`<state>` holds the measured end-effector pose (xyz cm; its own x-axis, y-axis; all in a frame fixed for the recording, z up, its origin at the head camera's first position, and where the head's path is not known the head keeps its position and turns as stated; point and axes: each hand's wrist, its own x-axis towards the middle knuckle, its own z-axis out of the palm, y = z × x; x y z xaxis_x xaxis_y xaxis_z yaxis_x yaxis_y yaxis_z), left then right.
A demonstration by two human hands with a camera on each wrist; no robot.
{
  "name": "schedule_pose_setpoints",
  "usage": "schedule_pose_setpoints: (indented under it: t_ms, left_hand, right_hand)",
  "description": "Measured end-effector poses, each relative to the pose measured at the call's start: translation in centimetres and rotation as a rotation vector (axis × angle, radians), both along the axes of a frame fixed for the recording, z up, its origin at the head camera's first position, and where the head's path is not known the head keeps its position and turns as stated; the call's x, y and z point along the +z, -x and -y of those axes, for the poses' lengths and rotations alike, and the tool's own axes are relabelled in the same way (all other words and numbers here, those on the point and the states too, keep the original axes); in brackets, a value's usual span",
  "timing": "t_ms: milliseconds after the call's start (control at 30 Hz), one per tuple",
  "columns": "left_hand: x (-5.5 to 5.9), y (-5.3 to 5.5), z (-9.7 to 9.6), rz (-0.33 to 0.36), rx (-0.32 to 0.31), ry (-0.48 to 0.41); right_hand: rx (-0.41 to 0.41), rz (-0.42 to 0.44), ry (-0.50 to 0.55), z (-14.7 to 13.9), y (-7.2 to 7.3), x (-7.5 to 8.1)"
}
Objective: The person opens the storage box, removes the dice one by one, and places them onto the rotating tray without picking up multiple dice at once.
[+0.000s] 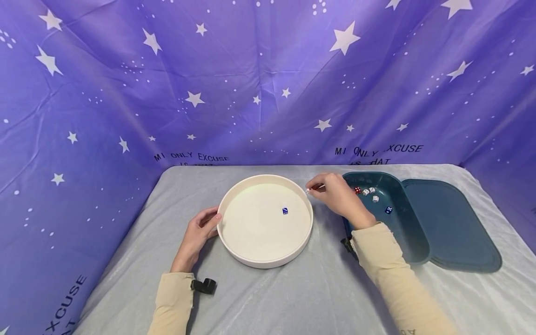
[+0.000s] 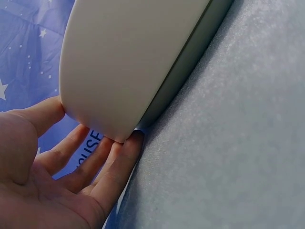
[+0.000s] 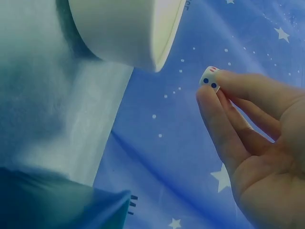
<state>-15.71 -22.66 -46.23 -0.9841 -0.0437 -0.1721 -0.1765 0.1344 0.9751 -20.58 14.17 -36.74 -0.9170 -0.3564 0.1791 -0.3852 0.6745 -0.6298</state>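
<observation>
A round cream tray (image 1: 268,264) lies on the cloth-covered table, with one blue die (image 1: 285,211) inside it. At the tray's left side, my left hand (image 1: 197,235) grips the wall, thumb at the rim and fingers around the lower outer edge, as the left wrist view shows. My right hand (image 1: 339,195) pinches a white die (image 3: 209,79) between thumb and fingertips, near the tray's right rim. In the right wrist view two blue pips and some red marks show on that die. The right forearm passes over the left part of a dark teal box (image 1: 408,237).
Inside the box are a red die (image 1: 357,190), several white dice (image 1: 375,198) and another blue die (image 1: 388,210). Its matching flat lid (image 1: 456,228) lies to the right, beside the box. A purple star-printed curtain (image 1: 259,83) hangs behind the grey tablecloth (image 1: 268,298).
</observation>
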Motion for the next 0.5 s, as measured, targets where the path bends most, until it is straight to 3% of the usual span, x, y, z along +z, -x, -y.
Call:
schedule_pose_setpoints:
  t_ms: [500]
  left_hand:
    - [0.0, -0.1, 0.0, 0.003, 0.003, -0.010]
  right_hand:
    - [0.049, 0.027, -0.039, 2.6, 0.3, -1.7]
